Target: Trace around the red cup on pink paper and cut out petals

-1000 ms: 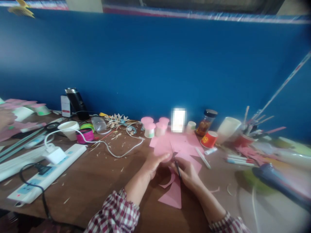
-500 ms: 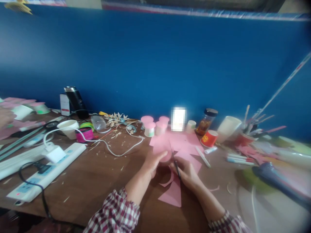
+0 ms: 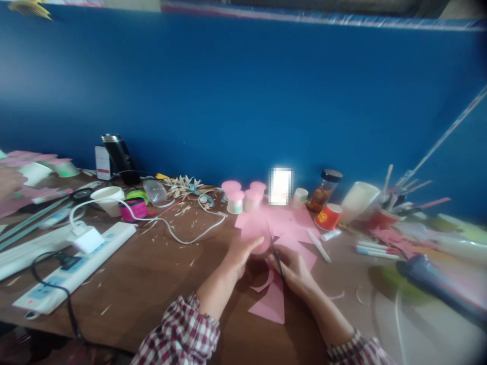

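Observation:
My left hand (image 3: 239, 252) is curled around a pink paper piece (image 3: 254, 233), holding it up just above the brown table (image 3: 152, 274). My right hand (image 3: 291, 266) is closed on a thin dark tool (image 3: 277, 259), probably scissors, whose tip meets the pink paper's edge. Beneath both hands lie pink paper offcuts (image 3: 272, 304). More pink sheets (image 3: 289, 223) are spread out behind them.
Pink-topped paper cups (image 3: 243, 197), a red cup (image 3: 327, 217), a jar (image 3: 323, 190) and pens (image 3: 375, 251) stand along the blue wall. A white power strip (image 3: 72, 274) with cables lies left. A dark glue gun (image 3: 437, 284) lies right. Another person's hand (image 3: 7, 182) shows far left.
Almost nothing has changed. Both hands stay at the pink paper with only a slight shift; the view drifted a little.

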`<state>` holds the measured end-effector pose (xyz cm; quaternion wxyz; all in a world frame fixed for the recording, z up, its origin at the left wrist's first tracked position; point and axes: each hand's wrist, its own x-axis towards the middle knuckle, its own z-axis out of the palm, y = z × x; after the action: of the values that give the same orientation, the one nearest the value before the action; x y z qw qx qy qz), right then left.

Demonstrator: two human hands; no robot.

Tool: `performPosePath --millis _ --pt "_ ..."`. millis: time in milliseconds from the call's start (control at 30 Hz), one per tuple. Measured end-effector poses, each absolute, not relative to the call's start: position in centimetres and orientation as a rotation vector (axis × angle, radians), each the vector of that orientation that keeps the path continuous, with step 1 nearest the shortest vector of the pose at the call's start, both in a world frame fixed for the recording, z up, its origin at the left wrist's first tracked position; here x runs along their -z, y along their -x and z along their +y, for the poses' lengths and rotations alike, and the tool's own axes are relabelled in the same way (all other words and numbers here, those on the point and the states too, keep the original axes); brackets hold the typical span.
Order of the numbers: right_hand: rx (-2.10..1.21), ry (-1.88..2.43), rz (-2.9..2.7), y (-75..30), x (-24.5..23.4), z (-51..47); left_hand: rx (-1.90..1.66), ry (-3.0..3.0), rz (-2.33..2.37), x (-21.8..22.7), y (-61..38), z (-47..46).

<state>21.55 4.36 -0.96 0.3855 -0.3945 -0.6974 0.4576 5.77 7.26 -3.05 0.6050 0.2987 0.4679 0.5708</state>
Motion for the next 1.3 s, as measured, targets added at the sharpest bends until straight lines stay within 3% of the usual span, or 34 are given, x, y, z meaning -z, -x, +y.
performPosePath --millis 1300 --pt "-1.135 1.048 -1.801 -21.4 0.7 4.3 -1.338 -0.798 1.0 2.1 -5.3 7.0"
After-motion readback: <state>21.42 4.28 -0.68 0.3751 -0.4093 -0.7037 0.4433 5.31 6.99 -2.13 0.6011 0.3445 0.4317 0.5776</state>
